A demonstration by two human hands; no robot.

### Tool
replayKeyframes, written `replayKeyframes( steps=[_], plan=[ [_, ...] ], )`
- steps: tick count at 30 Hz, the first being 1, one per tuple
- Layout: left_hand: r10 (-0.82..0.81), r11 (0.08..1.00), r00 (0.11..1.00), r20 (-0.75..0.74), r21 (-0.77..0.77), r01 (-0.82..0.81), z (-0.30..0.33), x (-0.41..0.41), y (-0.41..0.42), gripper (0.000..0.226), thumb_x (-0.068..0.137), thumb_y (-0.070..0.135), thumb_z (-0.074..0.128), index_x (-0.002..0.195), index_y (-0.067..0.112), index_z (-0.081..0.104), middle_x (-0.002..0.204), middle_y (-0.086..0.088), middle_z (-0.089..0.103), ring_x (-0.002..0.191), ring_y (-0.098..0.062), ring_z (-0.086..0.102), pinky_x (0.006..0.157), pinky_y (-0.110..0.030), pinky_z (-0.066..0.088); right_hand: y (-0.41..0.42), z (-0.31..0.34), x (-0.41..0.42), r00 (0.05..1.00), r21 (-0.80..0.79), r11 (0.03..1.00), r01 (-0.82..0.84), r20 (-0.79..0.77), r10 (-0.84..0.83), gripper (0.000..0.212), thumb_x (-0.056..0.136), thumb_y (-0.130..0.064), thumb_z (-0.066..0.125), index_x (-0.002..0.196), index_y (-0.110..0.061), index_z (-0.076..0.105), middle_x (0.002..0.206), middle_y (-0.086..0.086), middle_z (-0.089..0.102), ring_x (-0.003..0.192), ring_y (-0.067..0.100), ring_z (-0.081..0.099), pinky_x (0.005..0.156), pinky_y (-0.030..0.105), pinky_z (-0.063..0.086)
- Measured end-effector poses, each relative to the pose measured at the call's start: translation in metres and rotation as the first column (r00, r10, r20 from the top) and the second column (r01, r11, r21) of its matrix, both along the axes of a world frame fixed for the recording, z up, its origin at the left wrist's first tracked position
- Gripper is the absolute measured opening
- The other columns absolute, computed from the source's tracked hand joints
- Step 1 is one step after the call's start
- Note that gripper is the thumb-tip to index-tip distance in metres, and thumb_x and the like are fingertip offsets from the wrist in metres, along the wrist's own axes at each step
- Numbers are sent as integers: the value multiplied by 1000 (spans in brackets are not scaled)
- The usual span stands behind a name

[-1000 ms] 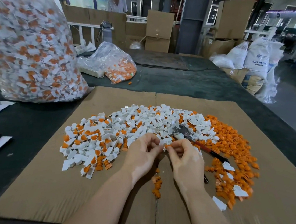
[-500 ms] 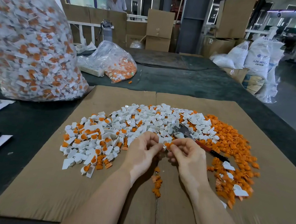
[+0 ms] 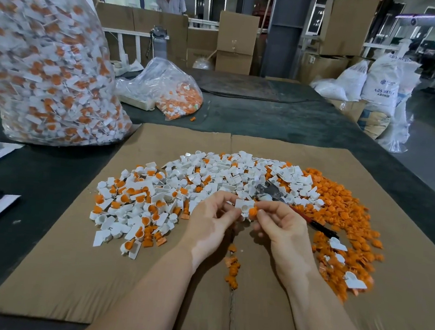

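Hands up slightly off pile since half second ago; white cap (image 3: 243,206) now plain to see between fingertips. Left hand (image 3: 212,219) pinches white cap, thumb and forefinger curled on it. Right hand (image 3: 283,229) pinches orange plug (image 3: 253,211), plug touching cap's right edge. Pliers (image 3: 270,190) just beyond right fingers, atop white pile (image 3: 210,174). Orange pile (image 3: 341,199) right of right fingers. Short orange row (image 3: 232,268) below fingers, on cardboard (image 3: 64,283). Full bag (image 3: 47,66) well off to left.
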State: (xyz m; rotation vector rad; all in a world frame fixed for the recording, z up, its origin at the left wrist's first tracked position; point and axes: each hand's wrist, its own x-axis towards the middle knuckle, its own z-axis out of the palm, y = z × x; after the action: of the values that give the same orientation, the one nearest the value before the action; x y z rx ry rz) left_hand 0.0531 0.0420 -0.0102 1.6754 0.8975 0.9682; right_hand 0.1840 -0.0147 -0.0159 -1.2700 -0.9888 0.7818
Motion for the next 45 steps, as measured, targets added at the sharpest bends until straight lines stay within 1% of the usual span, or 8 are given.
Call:
replayKeyframes(
  steps=[4,7,12,24,31,37,42,45],
  plan=[
    [24,1000,1000,2,-6,-24,-1,0,1,22,92,12,57,91,34,55,84,-8,68,67,-2,63,61,-8,47,0,1,0,1000,-10,1000,-2,10,2,21,90,1,54,89,-16,67,63,-1,64,58,9,56,54,19,48],
    [109,991,991,76,-79,-103,-5,1,3,16,92,10,58,93,26,59,80,-8,67,74,-17,66,73,-27,54,-1,1,-4,974,-43,999,7,227,3,21,90,-1,54,88,-17,66,70,-3,67,63,5,58,59,15,48],
    [190,977,977,97,-117,-178,-8,0,8,13,91,12,59,97,24,61,78,-5,66,73,-17,63,75,-34,53,0,-3,-18,662,-118,993,1,745,88,16,92,-11,54,95,-20,67,90,-9,65,91,5,56,82,21,44],
    [176,981,984,31,-87,-172,-7,1,7,13,91,12,58,101,20,60,83,-7,64,78,-20,62,72,-28,51,-2,7,-17,497,-220,975,-24,844,203,16,93,-20,53,101,-21,67,96,-9,53,102,8,45,89,21,35],
    [166,982,986,28,-99,-162,-7,2,7,13,92,14,58,98,24,59,79,-4,62,77,-20,60,78,-37,50,-18,44,27,294,-282,842,460,943,156,22,88,-6,55,101,-24,59,102,-4,63,96,16,55,91,34,44],
    [162,982,986,24,-100,-159,-8,2,7,13,92,13,57,103,21,58,78,-3,62,73,-13,58,73,-26,47,-23,55,40,268,-458,699,549,889,372,24,83,1,53,94,-20,58,90,0,62,83,17,57,78,32,47],
    [148,986,989,2,-74,-147,-9,3,8,11,93,12,56,101,19,57,71,2,59,67,-9,55,69,-22,46,-10,49,37,278,-280,835,474,947,160,28,85,1,58,107,-15,64,100,4,64,91,20,61,80,32,52],
    [129,991,992,-9,-45,-129,-8,3,8,9,93,10,56,100,17,57,68,3,58,59,1,54,59,-8,43,-1,47,25,485,-136,929,344,873,-52,20,91,-9,56,106,-13,69,103,2,66,92,13,60,78,21,45]
  ],
)
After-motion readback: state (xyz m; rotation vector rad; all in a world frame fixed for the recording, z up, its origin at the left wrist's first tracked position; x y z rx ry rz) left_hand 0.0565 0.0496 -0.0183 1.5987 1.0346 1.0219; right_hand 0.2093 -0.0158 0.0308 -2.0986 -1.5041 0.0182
